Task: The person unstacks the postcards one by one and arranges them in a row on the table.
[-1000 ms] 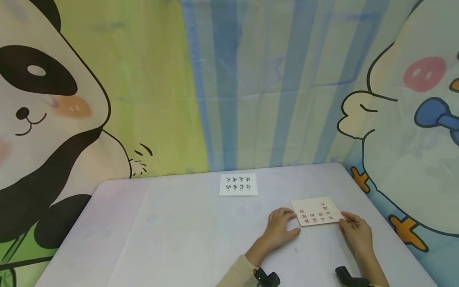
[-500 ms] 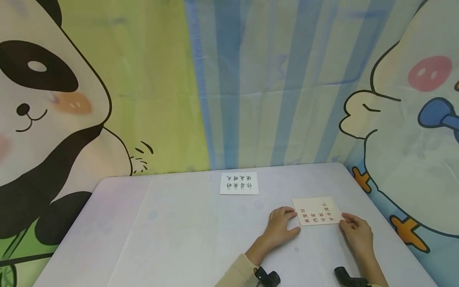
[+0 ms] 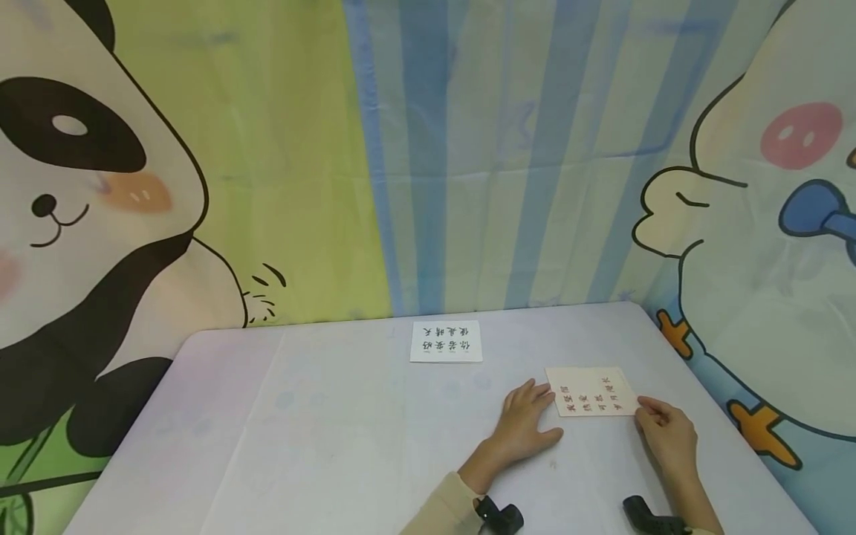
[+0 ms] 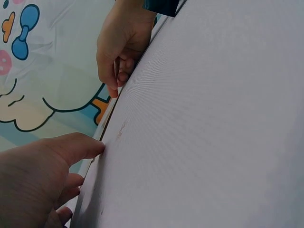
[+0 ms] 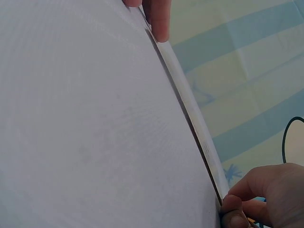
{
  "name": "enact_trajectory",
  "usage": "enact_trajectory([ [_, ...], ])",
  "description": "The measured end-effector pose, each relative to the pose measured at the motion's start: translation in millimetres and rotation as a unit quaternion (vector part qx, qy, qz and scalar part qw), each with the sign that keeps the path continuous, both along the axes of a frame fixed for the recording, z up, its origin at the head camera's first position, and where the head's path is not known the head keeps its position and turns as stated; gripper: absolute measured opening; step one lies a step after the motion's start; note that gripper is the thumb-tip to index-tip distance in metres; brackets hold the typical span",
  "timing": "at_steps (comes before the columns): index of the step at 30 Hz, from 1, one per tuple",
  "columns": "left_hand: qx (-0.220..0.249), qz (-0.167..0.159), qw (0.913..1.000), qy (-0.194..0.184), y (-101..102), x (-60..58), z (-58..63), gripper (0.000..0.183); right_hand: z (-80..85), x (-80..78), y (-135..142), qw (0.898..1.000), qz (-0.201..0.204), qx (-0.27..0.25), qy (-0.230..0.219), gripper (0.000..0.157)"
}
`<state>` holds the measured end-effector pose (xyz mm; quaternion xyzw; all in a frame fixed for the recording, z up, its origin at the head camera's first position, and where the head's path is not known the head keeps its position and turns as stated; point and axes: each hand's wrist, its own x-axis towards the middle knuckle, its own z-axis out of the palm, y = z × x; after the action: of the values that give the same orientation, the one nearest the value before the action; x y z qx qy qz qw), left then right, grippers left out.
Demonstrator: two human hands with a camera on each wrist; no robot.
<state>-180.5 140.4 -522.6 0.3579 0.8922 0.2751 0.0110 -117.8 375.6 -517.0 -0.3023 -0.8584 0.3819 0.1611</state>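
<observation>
A cream card (image 3: 591, 392) printed with red characters lies on the right part of the table. My right hand (image 3: 669, 437) pinches its near right corner between thumb and fingers; the right wrist view shows that same hand (image 5: 266, 194) at the corner of the card, seen almost edge-on. By the card's left edge is my left hand (image 3: 524, 423), its fingers spread and fairly straight, thumb apart from the card. Fingertips of the left hand touch or nearly touch that edge. In the left wrist view the left hand (image 4: 42, 175) partly hides the card.
A white card (image 3: 446, 342) with dark characters lies near the table's back edge, left of the cream card. The pale table (image 3: 321, 431) meets a cartoon-printed curtain (image 3: 468, 163) at the back and right side.
My left hand's fingers have straightened and spread at the card's left edge. The cream card has turned slightly, its near edge now more level. My right hand keeps its pinch.
</observation>
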Motion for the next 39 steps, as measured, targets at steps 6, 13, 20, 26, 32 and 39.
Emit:
enact_trajectory([
  [6, 0.006, 0.009, 0.9999, -0.001, 2.6, -3.2, -1.2, 0.058, 2.8, -2.5, 1.9, 1.000, -0.007, 0.001, 0.004, 0.038],
  [13, 0.028, 0.023, 0.9987, -0.036, 1.6, -1.7, 1.5, 0.057, 2.5, -4.1, 1.6, 0.999, -0.015, -0.022, 0.022, 0.037],
  [20, 0.016, 0.013, 0.9981, -0.059, -10.5, 0.1, 3.0, 0.062, 3.9, -5.0, -9.7, 0.998, -0.014, -0.054, 0.032, 0.038],
  [26, -0.005, -0.012, 0.9978, -0.065, -25.7, -1.9, 7.8, 0.067, 10.3, -8.6, -21.7, 0.998, 0.025, -0.054, 0.036, 0.038],
  [32, -0.014, -0.030, 0.9967, -0.074, -38.3, -4.8, 9.4, 0.068, 15.8, -11.8, -29.6, 0.997, 0.032, -0.061, 0.045, 0.037],
  [39, 0.018, -0.018, 0.9944, -0.102, -55.7, -6.6, 12.1, 0.062, 21.4, -18.5, -43.2, 0.992, 0.042, -0.095, 0.073, 0.035],
])
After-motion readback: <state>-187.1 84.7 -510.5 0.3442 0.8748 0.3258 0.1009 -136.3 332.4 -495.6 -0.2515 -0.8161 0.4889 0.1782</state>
